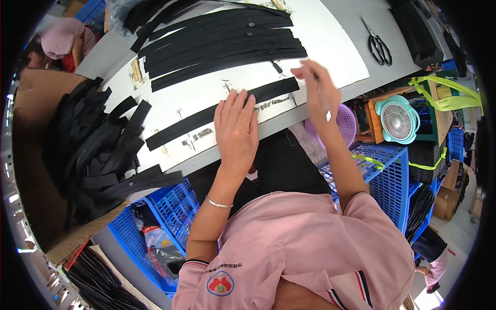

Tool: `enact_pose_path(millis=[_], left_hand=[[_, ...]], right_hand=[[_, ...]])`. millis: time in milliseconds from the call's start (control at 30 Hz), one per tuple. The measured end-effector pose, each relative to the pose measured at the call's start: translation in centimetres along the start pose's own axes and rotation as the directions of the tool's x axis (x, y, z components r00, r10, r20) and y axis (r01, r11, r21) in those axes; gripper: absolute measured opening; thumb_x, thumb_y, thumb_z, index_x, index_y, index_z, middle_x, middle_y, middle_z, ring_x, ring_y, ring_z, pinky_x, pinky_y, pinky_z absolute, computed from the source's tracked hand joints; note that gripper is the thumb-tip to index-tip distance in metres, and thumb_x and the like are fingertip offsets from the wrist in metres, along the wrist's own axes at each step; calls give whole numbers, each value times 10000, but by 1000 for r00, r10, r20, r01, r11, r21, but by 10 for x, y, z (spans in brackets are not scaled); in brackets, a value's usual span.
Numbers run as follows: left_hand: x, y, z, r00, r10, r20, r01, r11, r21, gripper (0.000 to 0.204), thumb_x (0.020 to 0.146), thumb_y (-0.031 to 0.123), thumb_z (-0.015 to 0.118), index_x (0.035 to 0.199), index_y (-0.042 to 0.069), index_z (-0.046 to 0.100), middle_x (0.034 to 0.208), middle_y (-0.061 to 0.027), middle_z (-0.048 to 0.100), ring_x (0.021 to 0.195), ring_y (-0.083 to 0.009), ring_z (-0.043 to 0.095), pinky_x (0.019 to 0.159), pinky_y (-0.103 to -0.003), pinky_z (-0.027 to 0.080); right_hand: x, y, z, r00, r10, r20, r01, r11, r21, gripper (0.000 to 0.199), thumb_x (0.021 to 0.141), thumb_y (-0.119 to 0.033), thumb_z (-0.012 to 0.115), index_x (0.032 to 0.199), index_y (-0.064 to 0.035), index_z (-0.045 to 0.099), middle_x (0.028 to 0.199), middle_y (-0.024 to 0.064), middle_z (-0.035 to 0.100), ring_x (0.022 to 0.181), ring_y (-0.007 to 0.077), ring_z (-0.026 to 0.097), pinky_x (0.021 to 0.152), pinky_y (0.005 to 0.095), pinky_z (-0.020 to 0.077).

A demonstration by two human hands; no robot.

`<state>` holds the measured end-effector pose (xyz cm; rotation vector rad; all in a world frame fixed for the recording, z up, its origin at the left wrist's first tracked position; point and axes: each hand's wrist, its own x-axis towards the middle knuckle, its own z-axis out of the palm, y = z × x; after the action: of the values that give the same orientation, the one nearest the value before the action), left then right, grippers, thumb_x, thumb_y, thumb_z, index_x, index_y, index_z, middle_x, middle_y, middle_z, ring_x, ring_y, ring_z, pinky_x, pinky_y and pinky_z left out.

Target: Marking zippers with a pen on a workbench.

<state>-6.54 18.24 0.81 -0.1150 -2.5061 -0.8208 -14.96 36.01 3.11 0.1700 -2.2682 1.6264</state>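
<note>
My left hand (236, 124) lies flat, fingers stretched out, on a long black fabric strip (188, 122) and presses it to the white board (341, 57). Past the strip's right end, my right hand (321, 95) is raised with its fingers bent together. It is slightly blurred. A small dark spot shows between its fingers, and what they hold cannot be made out. Farther back on the board, several black strips (217, 46) lie side by side in a row. Dark marks and tape-like patches dot the board around the strip under my left hand.
A cardboard box (39, 108) heaped with black strips (88, 150) stands at the left. Black-handled scissors (380, 49) lie on the grey table at the far right. Blue crates (390, 178), a purple basket (345, 124) and a teal fan (398, 120) are at the right. Another person (67, 39) bends at far left.
</note>
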Motion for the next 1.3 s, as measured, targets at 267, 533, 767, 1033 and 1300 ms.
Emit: enact_pose_path(millis=[267,533,767,1033,1300], left_hand=[[-21,3,-13,989,-58,134,46,995,89,531,941,178,722,1435,48,579,1512,-149,541,1478,-351,410,1226,-563,194],[-61,-27,-65,956,-277,93,239,924,299,714,938,342,723,1500,-17,469,1606,-171,413,1543,-370,277,1180,-706,-33],[-77,-51,-98,941,-336,40,305,893,332,816,913,437,746,1516,-17,435,1596,-163,416,1540,-326,292,1206,-656,-40],[-82,-59,-97,962,-274,8,258,916,307,794,904,421,758,1492,-18,457,1567,-174,443,1515,-334,338,1229,-616,59],[-74,-52,-98,958,-286,18,267,914,306,760,910,401,751,1503,23,462,1551,-176,448,1494,-341,364,1224,-619,111]], right_hand=[[-34,29,-24,845,-413,340,535,667,-518,397,898,-98,747,1282,-97,645,1291,77,713,1265,234,641,1137,476,379],[-22,41,-40,843,-435,317,538,664,-519,405,940,-62,703,1339,-101,649,1258,84,726,1251,231,651,1177,475,331],[-21,40,-38,849,-421,320,528,657,-537,351,958,-37,669,1303,-103,670,1240,124,727,1236,238,660,1166,468,354],[-23,-22,5,910,-310,274,397,840,-370,244,996,-94,637,1232,-95,699,1133,105,751,1106,237,692,1097,398,417],[-48,-64,124,822,-88,563,-54,972,230,194,1014,-183,652,1071,-22,745,888,15,723,719,56,593,635,223,479]])
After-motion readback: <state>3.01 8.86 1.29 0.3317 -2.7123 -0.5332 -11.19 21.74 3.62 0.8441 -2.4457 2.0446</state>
